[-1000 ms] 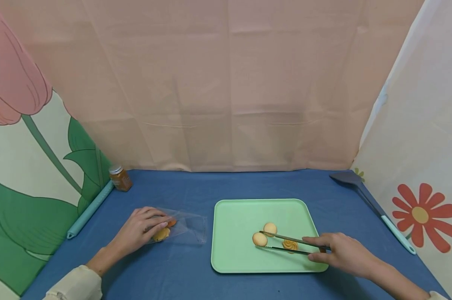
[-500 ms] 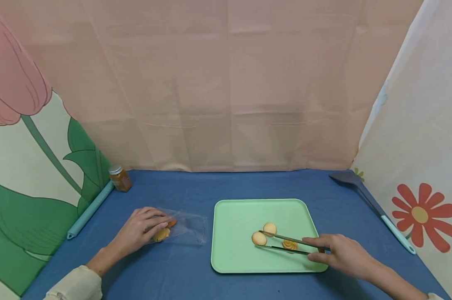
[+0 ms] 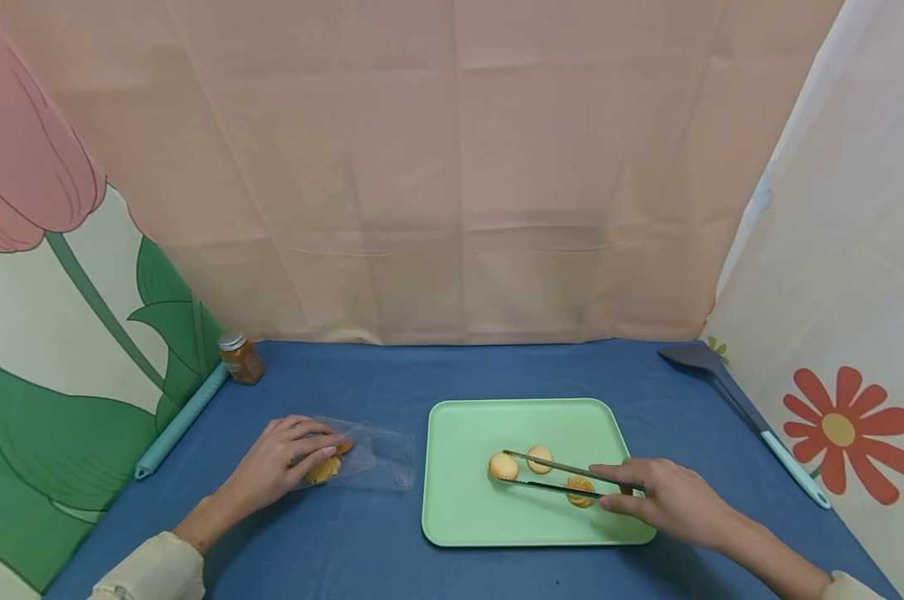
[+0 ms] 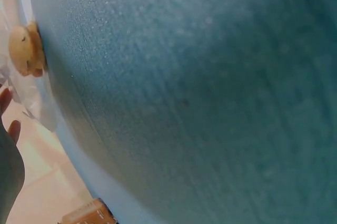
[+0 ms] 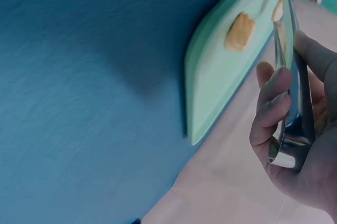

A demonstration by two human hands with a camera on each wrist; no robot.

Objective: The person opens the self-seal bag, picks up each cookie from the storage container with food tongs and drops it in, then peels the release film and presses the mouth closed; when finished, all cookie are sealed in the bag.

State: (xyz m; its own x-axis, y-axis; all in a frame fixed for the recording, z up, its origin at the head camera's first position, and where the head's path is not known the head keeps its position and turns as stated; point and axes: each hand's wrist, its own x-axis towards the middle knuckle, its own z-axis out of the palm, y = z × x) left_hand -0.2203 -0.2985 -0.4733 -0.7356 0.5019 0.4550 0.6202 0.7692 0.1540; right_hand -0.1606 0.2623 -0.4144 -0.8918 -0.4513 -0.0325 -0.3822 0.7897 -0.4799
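My left hand (image 3: 282, 457) holds a clear plastic bag (image 3: 387, 457) lying on the blue cloth, its fingers and thumb over the closed-off end. Inside are a yellow cookie (image 3: 322, 471) and an orange-brown piece (image 3: 344, 447), both partly covered by my fingers. My right hand (image 3: 672, 498) grips metal tongs (image 5: 301, 97) low over the green tray (image 3: 466, 525). The tong tips stand on either side of a round pale cookie (image 3: 503, 466). Another round cookie (image 3: 539, 459) lies just behind the tongs, and a swirled cookie (image 3: 580, 492) sits partly beneath them.
A jar with a silver lid (image 3: 241, 358) stands at the back left, beside a light blue roll (image 3: 182, 422). At the right edge lies a dark spatula with a pale blue handle (image 3: 796, 471). Printed cloths rise on both sides and behind.
The tongs and my right hand have moved left across the tray, and the round cookie at their tips has shifted left too. My left hand and the bag stay put.
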